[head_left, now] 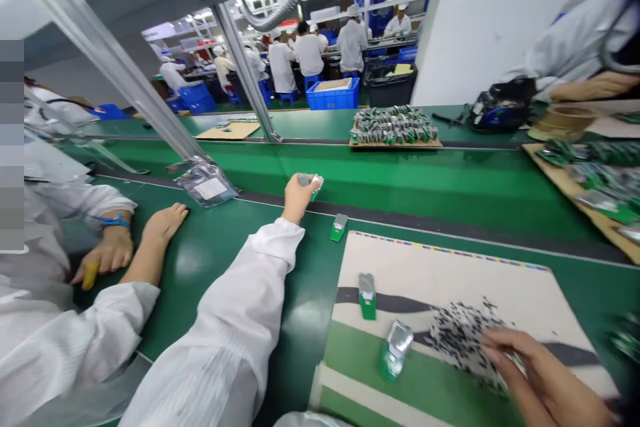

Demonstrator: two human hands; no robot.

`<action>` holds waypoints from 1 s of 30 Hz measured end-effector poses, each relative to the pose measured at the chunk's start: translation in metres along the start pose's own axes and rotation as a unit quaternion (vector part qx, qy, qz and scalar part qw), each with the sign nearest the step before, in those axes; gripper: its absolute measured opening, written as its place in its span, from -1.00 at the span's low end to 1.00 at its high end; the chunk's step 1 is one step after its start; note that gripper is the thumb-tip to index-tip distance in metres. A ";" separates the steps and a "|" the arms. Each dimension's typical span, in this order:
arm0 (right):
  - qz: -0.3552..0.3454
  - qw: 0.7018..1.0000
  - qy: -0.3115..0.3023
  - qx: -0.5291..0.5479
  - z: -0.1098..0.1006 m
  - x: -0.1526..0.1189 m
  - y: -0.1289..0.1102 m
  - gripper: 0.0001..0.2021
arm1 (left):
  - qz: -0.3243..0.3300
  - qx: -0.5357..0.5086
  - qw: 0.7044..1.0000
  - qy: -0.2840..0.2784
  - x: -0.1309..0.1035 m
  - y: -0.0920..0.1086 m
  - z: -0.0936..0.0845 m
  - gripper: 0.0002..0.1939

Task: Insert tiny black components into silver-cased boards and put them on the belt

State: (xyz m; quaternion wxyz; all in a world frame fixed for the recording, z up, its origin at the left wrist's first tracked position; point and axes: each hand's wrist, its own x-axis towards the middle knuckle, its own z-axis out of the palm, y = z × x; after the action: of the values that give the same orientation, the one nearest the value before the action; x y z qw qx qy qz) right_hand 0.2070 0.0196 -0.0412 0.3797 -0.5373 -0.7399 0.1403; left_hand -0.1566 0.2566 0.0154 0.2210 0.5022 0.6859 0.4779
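My left hand [298, 197] is stretched forward to the edge of the green conveyor, its fingers closed on a small green circuit board [316, 185] with a silver metal part. Just behind it a similar board [339, 227] lies on the bench. On the printed cardboard sheet before me are two more, one board [367, 295] lying near the sheet's left side and another board [397, 350] closer to me. My right hand [547, 373] is at a pile of tiny black parts [463, 333], thumb and forefinger pinched; what is between them is too small to make out.
At my left a co-worker's hands [163, 223] rest on the bench near a silver plastic bag [207, 183]. Across the conveyor [400, 180] stands a cardboard tray of boards [395, 127]. More boards [600, 180] lie at right, beside a tape roll [563, 121]. A metal post [250, 73] rises ahead.
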 end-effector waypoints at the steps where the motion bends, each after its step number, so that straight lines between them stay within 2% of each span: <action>1: 0.018 1.000 0.003 0.009 -0.005 0.001 -0.007 -0.84 | -0.002 -0.027 1.000 -0.012 -0.013 0.006 0.001 -0.75; 6: 0.096 0.985 0.035 0.136 -0.017 0.003 -0.038 -0.86 | -0.035 -0.157 0.980 -0.121 -0.093 0.033 0.000 -0.87; 10: 0.092 0.972 0.038 0.214 -0.021 -0.005 -0.051 -0.86 | -0.078 -0.228 0.950 -0.200 -0.158 0.052 -0.015 -0.73; 13: 0.091 0.965 0.053 0.238 -0.024 -0.012 -0.060 -0.86 | -0.100 -0.256 0.933 -0.231 -0.199 0.063 -0.027 -0.69; 18: 0.082 0.963 0.067 0.246 -0.031 -0.025 -0.077 -0.86 | -0.110 -0.280 0.922 -0.245 -0.258 0.069 -0.039 -0.70; 23: 0.002 0.963 0.083 0.256 -0.036 -0.027 -0.100 -0.80 | -0.088 -0.293 0.921 -0.240 -0.297 0.073 -0.049 -0.73; 28: -0.083 0.950 0.090 0.287 -0.036 -0.013 -0.129 -0.69 | -0.046 -0.287 0.934 -0.208 -0.309 0.078 -0.060 -0.75; 30: -0.102 0.956 0.096 0.257 -0.035 -0.006 -0.139 -0.70 | -0.021 -0.282 0.940 -0.193 -0.311 0.080 -0.063 -0.74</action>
State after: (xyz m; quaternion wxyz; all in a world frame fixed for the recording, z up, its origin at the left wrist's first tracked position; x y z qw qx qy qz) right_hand 0.1374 -0.0463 0.0652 0.5866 -0.3537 -0.6900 0.2340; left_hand -0.0444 -0.0480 0.0584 0.4917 0.4879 0.4774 0.5406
